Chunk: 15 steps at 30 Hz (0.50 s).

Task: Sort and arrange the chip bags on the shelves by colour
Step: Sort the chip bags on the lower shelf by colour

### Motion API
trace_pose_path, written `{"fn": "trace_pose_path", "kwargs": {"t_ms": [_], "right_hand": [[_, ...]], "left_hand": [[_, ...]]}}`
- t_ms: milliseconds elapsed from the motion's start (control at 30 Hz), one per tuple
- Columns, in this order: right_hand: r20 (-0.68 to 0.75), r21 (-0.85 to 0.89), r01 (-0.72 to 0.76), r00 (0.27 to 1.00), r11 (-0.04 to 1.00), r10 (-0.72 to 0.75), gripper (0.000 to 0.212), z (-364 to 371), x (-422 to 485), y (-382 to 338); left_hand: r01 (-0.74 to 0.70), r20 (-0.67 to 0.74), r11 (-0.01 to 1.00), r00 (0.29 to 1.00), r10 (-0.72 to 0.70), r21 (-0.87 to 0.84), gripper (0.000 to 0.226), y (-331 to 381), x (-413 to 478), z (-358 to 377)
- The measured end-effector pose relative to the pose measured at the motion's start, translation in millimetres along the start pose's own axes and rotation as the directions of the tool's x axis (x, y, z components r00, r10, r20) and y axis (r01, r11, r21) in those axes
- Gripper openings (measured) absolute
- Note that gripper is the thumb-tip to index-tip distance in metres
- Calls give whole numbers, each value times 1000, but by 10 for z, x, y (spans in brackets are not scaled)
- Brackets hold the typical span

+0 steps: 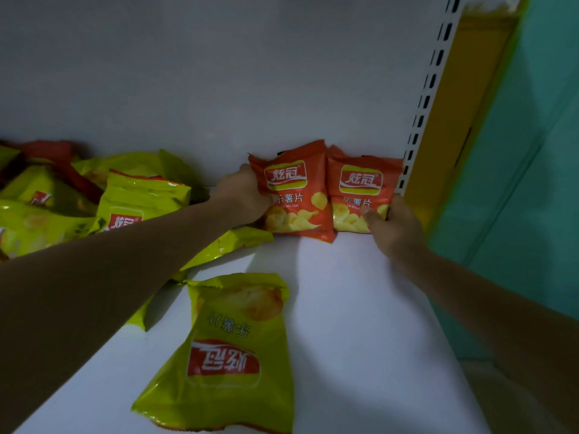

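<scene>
Two orange-red chip bags stand upright side by side against the back wall at the shelf's right end. My left hand (247,195) grips the left edge of the left red bag (294,189). The right red bag (363,192) is held at its lower right corner by my right hand (391,227). A yellow-green bag (225,355) lies flat and upside down on the white shelf (360,308) in front of me. A heap of yellow-green bags (94,195), with a few red ones behind it, fills the shelf's left side.
A white perforated upright (423,98) bounds the shelf at the right, close to the right bag. Beyond it are a yellow panel (463,89) and a teal wall (532,151). Another yellow-green bag (232,242) lies under my left forearm.
</scene>
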State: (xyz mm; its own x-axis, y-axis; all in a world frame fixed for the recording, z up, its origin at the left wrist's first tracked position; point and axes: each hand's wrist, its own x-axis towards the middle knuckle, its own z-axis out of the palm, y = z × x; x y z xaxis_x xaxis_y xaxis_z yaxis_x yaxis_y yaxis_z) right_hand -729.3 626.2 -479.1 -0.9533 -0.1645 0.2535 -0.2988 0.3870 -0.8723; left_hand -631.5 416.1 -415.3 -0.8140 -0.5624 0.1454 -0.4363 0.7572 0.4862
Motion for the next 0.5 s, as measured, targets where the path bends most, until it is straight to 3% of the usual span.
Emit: {"fn": "trace_pose_path", "kwargs": {"t_ms": [100, 267, 333, 433, 500], "right_hand": [[29, 39, -26, 999, 999, 25, 38, -4, -34, -29], [-17, 103, -20, 1000, 994, 22, 36, -93, -221, -4], [-67, 68, 8, 998, 998, -4, 46, -130, -346, -46], [-222, 26, 90, 971, 996, -82, 50, -171, -639, -142], [-166, 84, 96, 983, 992, -81, 34, -162, -989, -280]], "left_hand": [[17, -14, 1000, 1000, -17, -26, 61, 3, -46, 2], [31, -23, 996, 999, -33, -83, 69, 11, -126, -58], [15, -63, 995, 998, -22, -103, 74, 26, -168, -111], [-89, -146, 995, 986, 80, -50, 77, -27, -286, -174], [-262, -186, 961, 943, 275, 91, 68, -161, -484, -238]]}}
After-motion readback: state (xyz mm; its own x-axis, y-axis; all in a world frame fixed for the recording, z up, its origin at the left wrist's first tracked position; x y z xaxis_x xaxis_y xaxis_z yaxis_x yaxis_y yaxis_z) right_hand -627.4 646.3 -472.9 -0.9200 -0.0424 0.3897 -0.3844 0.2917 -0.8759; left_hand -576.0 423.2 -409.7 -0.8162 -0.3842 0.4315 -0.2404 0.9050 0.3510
